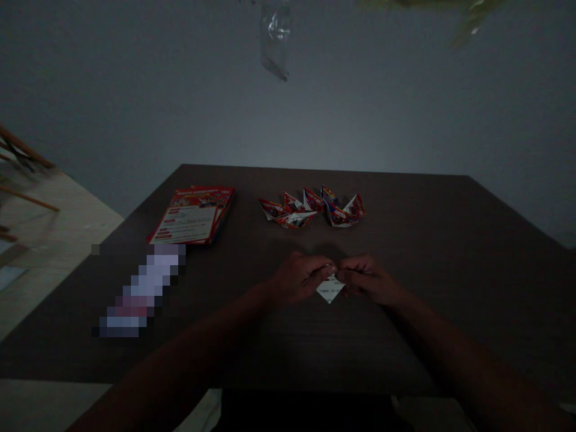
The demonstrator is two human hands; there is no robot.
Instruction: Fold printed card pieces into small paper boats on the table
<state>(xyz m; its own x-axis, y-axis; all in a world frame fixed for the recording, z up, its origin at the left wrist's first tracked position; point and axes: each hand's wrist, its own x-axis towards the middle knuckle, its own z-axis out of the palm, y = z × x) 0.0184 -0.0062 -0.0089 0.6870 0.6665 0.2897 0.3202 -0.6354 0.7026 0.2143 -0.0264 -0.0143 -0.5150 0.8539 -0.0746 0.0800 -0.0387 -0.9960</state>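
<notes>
Between my two hands is a small folded piece of paper point(330, 289), white with printed lines, one corner pointing down toward me. My left hand point(300, 277) pinches its upper left edge with thumb and fingers. On the other side, my right hand point(366, 279) grips the upper right edge, the fingertips of both hands nearly meeting. The paper's top is partly hidden by the fingers. Just beyond my hands stand several folded paper boats, one red and white point(294, 217) at the left and one blue and red point(338, 213) at the right.
A stack of red printed leaflets point(189, 219) lies on the left of the dark wooden table point(432, 240). Nearer me, a blurred-out bright object point(144, 288) rests by the table's left side. A pale wall point(360, 108) rises behind, with a clear plastic piece point(275, 39) on it.
</notes>
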